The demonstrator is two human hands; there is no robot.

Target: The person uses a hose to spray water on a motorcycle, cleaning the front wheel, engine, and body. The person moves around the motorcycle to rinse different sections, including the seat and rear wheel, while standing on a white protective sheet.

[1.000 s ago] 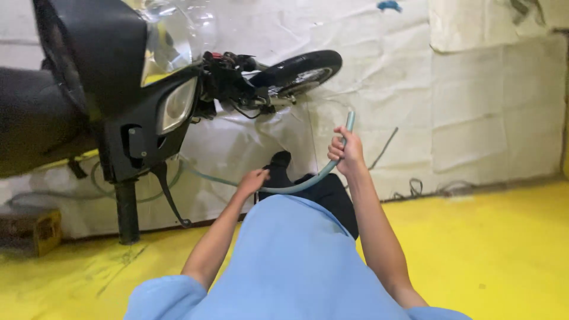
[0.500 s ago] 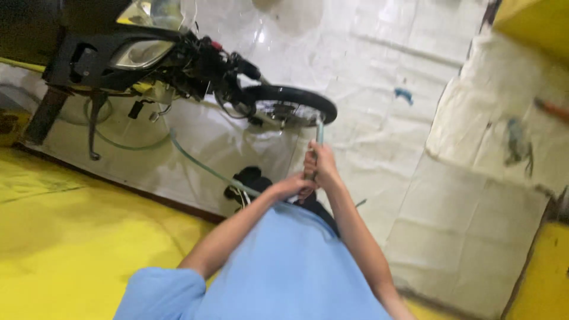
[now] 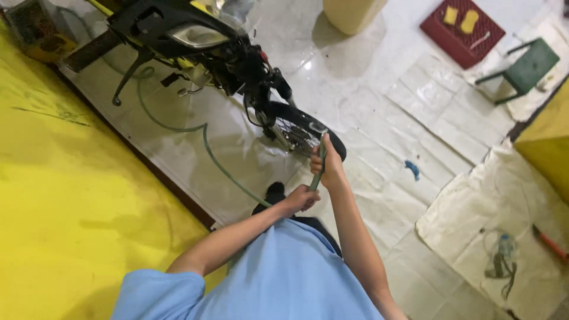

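Both hands are gripping a thin green rubber hose point(image 3: 204, 145): right hand point(image 3: 328, 168) aiming its end beside the black motorcycle's front wheel point(image 3: 302, 127), left hand point(image 3: 301, 197) just below. Rinsing seems underway; steady aim is needed.

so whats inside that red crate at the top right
Two yellow sponge-like blocks and a thin pale stick-like thing lie in the red crate on the wet floor. Its far edge is cut off, so anything there is unseen.
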